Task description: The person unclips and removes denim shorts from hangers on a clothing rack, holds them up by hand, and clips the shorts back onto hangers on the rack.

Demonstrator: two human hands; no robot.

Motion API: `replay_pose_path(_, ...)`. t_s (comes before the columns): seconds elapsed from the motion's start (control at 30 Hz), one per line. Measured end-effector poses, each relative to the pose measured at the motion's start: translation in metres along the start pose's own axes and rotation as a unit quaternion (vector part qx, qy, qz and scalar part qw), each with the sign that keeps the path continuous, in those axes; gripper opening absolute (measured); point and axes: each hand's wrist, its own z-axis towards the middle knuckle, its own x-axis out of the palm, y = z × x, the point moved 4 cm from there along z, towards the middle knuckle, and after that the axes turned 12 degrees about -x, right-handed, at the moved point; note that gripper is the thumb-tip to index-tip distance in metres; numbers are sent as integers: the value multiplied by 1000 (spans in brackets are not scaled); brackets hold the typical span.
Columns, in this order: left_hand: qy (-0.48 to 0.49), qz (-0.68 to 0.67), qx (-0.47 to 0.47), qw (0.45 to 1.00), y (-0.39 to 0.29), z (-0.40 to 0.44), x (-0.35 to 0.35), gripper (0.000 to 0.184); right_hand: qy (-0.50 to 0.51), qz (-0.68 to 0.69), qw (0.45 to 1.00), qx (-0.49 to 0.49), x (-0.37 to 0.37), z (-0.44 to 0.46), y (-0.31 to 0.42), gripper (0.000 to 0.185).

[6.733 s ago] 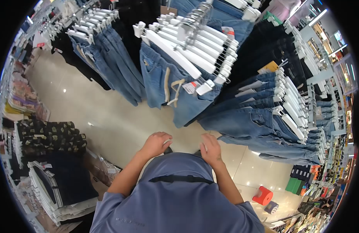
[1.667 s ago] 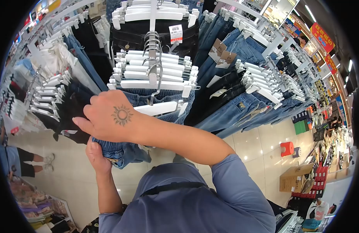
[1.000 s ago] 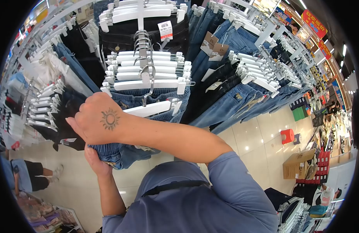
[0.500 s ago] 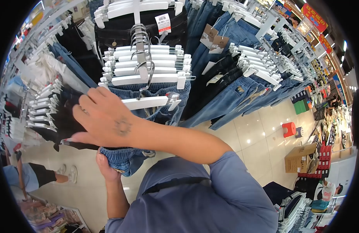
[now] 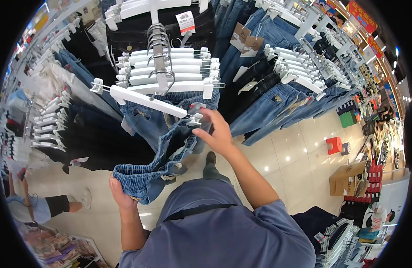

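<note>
My left hand grips one end of the elastic waistband of blue jeans. The other end of the waistband hangs from the right clip of a white hanger, whose left clip is bare. My right hand is at that right clip, thumb and fingers around it and the denim; the exact contact is partly hidden. Behind the tilted hanger, several white hangers with blue jeans hang on a metal rail arm.
Black trousers with a price tag hang farther back. More jeans hang at the right, dark trousers at the left. On the floor are a red stool and a cardboard box. A person stands at the lower left.
My right hand has moved from above my left hand across to the hanger's right clip. The hanger's left clip has come into view and the hanger is now tilted, with the waistband stretched out below it.
</note>
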Motion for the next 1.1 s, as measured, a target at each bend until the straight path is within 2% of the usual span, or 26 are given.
replay_pose_path(0.07,12,7,0,1000,-2,-1,3,59,2,14,1000,18,6,1,-2,41)
replay_pose_path(0.13,22,17,5,1000,-6,-3,7,60,-8,19,1000,-10,4,4,-5,38)
replay_pose_path(0.33,-27,18,27,999,-9,-14,0,58,-13,49,999,-7,-6,7,-9,26)
replay_pose_path(0.47,23,83,46,995,-28,-15,21,53,-11,43,999,14,-16,11,-9,24)
replay_pose_path(0.57,92,97,27,991,-19,-14,0,53,11,46,998,45,-21,13,-15,24)
replay_pose_path(0.63,49,123,41,990,-18,-21,-7,53,18,74,993,92,-22,11,-23,23)
replay_pose_path(0.67,28,148,57,987,-17,-27,-15,53,48,57,995,63,-23,11,-25,29)
replay_pose_path(0.77,-16,180,98,979,-29,-41,-12,51,-39,102,992,57,-18,-2,-42,39)
replay_pose_path(0.8,-28,184,111,976,-37,-45,-5,50,-61,131,984,106,-17,-12,-47,43)
replay_pose_path(0.9,1,53,111,992,-56,-45,16,51,10,48,990,136,-13,-70,-48,50)
replay_pose_path(0.93,89,41,117,988,-61,-38,16,52,80,51,988,120,-12,-81,-33,58)
replay_pose_path(0.97,78,32,123,989,-63,-35,20,51,148,54,982,104,-11,-92,-18,65)
replay_pose_path(1.07,48,-33,124,991,-63,-35,32,50,279,51,955,87,-11,-120,19,71)
replay_pose_path(1.1,40,-38,103,993,-59,-34,31,52,272,72,956,78,-12,-120,32,69)
